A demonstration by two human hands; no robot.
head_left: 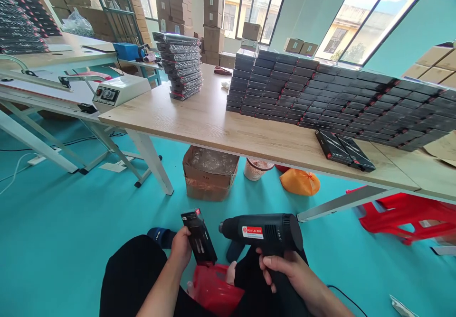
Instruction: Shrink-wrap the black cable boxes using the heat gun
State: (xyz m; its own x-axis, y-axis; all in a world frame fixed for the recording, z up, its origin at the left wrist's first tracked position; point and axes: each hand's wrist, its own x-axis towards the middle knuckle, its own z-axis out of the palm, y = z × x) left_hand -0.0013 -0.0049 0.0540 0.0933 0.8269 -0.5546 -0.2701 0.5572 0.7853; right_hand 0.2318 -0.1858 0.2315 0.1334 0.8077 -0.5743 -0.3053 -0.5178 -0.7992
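A slim black box (200, 239) with a red corner is gripped at its left edge by my left hand (181, 249). It is held tilted above a red plastic stool between my knees. My right hand (281, 268) is wrapped round the handle of a black heat gun (265, 229) with a red and white label. The gun's nozzle points left toward the box, with a small gap between them. Two similar black boxes (344, 151) lie on the table's front edge at the right.
On the wooden table (213, 127) stand a long wall of stacked black boxes (320, 94) and a wrapped stack (181, 65). Below are a carton of plastic film (210, 174), a bin (255, 170), an orange bag (300, 182) and a red stool (409, 217). A sealing machine (121, 89) is at left.
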